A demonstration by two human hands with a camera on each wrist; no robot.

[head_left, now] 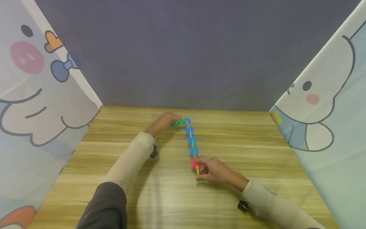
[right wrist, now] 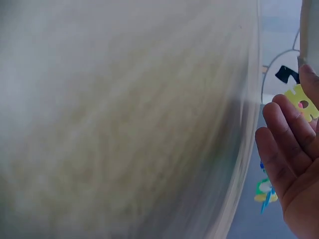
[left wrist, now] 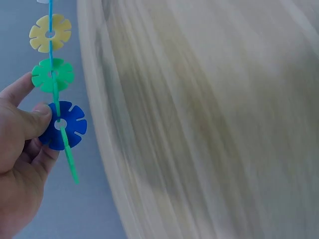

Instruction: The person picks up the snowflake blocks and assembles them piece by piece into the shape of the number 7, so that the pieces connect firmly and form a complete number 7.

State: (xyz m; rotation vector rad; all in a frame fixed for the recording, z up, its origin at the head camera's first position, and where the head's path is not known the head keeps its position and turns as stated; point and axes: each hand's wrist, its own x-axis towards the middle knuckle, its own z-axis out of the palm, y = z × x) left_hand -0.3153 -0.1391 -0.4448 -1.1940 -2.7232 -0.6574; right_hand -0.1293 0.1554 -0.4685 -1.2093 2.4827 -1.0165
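Note:
A chain of slotted plastic discs, joined edge to edge, runs across the wooden table between the two hands. Blue discs [head_left: 191,139] alternate with thin edge-on ones along its length, and a pink disc [head_left: 193,163] lies toward the near end. At the far end, my left hand [head_left: 167,121] pinches a dark blue disc [left wrist: 76,119] between thumb and fingers; green [left wrist: 62,74] and yellow discs [left wrist: 57,32] follow it in the left wrist view. My right hand [head_left: 215,170] pinches a yellow disc [right wrist: 299,97] at the near end, its other fingers extended.
The wooden table [head_left: 243,140] meets a grey panel [head_left: 183,57] at the back. Cartoon-printed panels [head_left: 63,105] slope up at the left and right sides. A small black device [head_left: 243,205] sits at the right wrist, another [head_left: 154,151] at the left.

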